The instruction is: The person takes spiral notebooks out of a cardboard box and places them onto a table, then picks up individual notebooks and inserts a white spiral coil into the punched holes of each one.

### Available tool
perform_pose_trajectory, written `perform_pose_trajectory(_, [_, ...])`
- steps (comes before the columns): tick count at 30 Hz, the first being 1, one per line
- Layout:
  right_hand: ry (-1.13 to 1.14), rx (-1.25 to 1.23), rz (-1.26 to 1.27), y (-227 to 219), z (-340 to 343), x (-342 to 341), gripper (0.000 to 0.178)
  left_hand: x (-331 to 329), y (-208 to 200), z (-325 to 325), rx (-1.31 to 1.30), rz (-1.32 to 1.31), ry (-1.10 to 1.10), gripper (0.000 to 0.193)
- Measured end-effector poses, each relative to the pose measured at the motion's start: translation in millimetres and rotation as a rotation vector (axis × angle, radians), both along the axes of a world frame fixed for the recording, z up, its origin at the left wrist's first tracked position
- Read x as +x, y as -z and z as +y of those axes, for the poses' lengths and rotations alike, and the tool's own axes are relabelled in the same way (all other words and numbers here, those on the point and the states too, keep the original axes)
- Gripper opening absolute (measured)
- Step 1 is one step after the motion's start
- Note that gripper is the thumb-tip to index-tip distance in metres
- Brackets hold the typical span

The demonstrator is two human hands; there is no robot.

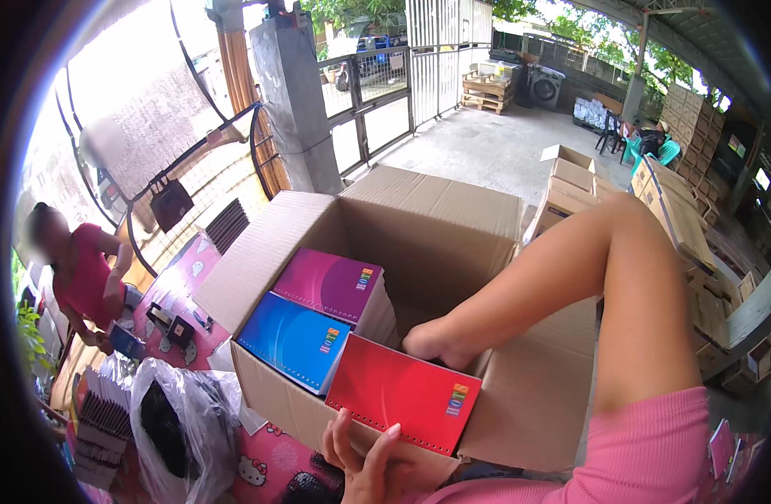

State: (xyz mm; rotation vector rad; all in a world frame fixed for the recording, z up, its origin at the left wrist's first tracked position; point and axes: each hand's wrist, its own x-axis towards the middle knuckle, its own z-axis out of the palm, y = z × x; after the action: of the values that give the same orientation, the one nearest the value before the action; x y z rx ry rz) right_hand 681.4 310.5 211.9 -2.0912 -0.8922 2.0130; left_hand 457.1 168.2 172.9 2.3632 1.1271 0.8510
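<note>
Reaching elbow-high into the carton (436, 218), right hand (438, 343), grip unclear; left hand (364, 458), grip slack, at red notebook (394, 386)

The red notebook (377, 382) has one short word in big, bright letters (457, 401) near the right side of its cover. The blue notebook (284, 332) and the purple notebook (314, 281) each have a short, bright word there too. The letters come in many colors. They stand in a little line on each cover.
</note>
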Motion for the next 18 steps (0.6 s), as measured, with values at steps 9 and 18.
perform_pose_trajectory(9, [-0.193,-0.07,0.248,-22.5,-3.5,0.7,0.052,-3.3,-2.8,-1.9,0.106,0.008,-0.005,0.055])
perform_pose_trajectory(18, [-0.577,-0.064,0.762,-53.6,-9.6,24.0,0.108,-5.8,-25.1,5.2,0.034,-0.075,-0.056,0.067])
